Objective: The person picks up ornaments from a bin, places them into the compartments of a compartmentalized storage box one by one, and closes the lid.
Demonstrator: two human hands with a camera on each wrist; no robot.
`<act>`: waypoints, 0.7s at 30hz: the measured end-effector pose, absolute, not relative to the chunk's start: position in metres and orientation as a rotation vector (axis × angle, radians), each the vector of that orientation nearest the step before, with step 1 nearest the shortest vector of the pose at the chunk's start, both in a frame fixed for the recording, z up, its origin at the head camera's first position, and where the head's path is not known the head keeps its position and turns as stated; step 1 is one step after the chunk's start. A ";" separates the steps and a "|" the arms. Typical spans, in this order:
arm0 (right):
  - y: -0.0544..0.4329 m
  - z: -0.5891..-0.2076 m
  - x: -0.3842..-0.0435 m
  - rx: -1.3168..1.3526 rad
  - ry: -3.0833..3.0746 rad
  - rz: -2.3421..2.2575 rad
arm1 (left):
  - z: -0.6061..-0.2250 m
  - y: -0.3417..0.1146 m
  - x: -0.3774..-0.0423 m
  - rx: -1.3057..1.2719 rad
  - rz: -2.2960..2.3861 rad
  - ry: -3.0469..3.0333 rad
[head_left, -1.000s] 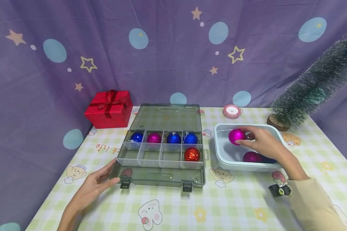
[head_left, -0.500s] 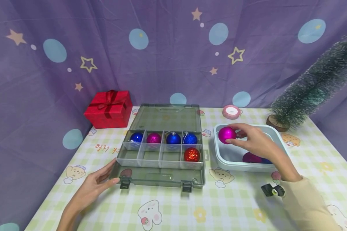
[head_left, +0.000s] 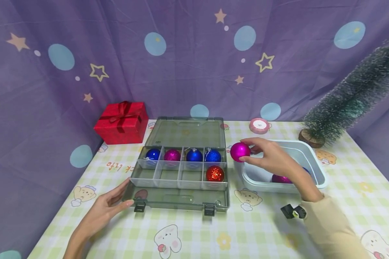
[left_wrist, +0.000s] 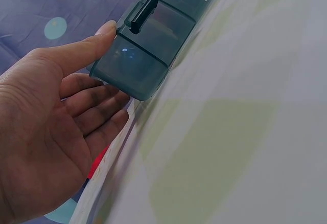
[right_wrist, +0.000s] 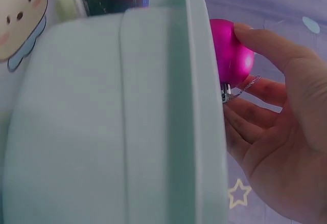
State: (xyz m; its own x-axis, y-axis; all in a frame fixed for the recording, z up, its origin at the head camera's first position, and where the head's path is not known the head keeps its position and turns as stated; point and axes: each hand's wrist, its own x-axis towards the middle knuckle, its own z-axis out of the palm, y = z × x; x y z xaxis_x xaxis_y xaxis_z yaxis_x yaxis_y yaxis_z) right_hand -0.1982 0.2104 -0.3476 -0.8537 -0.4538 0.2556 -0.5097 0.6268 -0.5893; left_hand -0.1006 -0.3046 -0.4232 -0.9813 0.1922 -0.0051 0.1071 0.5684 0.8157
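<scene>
The right hand [head_left: 273, 155] pinches one magenta ball [head_left: 240, 152] between thumb and fingers; the left hand [head_left: 104, 208] is relaxed, thumb resting on the near left corner of the case [head_left: 178, 198], fingers along its side.

Right of the left hand, the one case has two rows of four compartments with five balls: three blue balls [head_left: 194, 156] and one pink ball [head_left: 172, 155] in the far row, one red ball [head_left: 215, 173] at the near row's right end. Two clasps [head_left: 209, 209] sit on its near edge. The one tub [head_left: 272, 186] under the right hand shows parts of two more, another pink and another blue.

A narrow strip of surface [head_left: 197, 233] runs between the tub's left rim and the case's right edge, left of the right hand; a wider stretch spreads between the forearms. Beyond the left hand stands one box [head_left: 121, 124]; beyond the right, one roll [head_left: 259, 126] and, farther right, one tree [head_left: 350, 95].

The magenta ball is at the right hand's fingertips, by the tub's left rim, apart from the case, cap toward the palm.
</scene>
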 end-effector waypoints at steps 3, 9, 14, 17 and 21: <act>0.203 -0.348 -0.198 0.852 -2.754 1.055 | -0.424 -0.305 -0.101 0.266 1.395 2.701; 0.187 -0.351 -0.202 0.918 -2.742 1.082 | -0.424 -0.305 -0.101 0.264 1.396 2.698; 0.173 -0.353 -0.206 0.974 -2.737 1.145 | -0.424 -0.305 -0.101 0.251 1.402 2.688; 0.164 -0.353 -0.207 0.992 -2.749 1.174 | -0.424 -0.305 -0.101 0.258 1.407 2.686; 0.153 -0.353 -0.208 1.025 -2.765 1.191 | -0.423 -0.304 -0.101 0.262 1.416 2.686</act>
